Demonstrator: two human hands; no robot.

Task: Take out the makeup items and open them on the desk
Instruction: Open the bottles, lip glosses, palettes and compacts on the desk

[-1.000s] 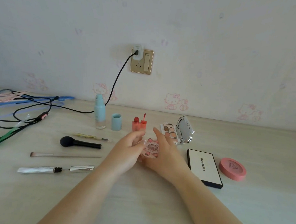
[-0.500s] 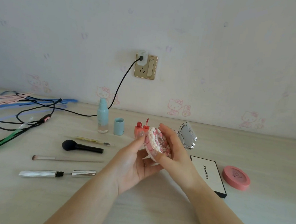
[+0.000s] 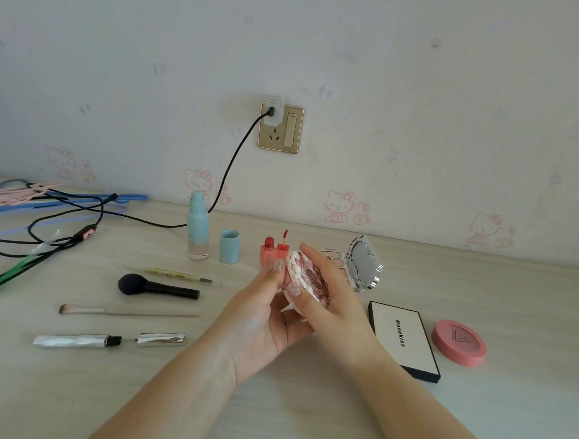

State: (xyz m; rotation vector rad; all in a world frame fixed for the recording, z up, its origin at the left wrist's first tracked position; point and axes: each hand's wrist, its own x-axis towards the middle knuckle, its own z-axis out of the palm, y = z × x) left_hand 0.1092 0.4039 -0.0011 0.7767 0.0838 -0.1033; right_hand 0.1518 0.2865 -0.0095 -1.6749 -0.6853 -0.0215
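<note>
My left grip point(image 3: 267, 317) and right grip point(image 3: 330, 301) both curl around the pink frilled compact point(image 3: 306, 278), held tilted above the counter point(image 3: 302, 408), the left thumb on its near edge. Just behind stand the red lip tint point(image 3: 268, 252) and open mirrored palette point(image 3: 363, 264); right lie the Mooekiss box point(image 3: 403, 340) and round pink case point(image 3: 459, 342), left the black brush point(image 3: 156, 287).

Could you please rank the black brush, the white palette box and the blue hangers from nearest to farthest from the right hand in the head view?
1. White palette box: on the desk just right of the right hand.
2. Black brush: left of both hands, past the left hand.
3. Blue hangers: far left, at the back by the wall.
</note>
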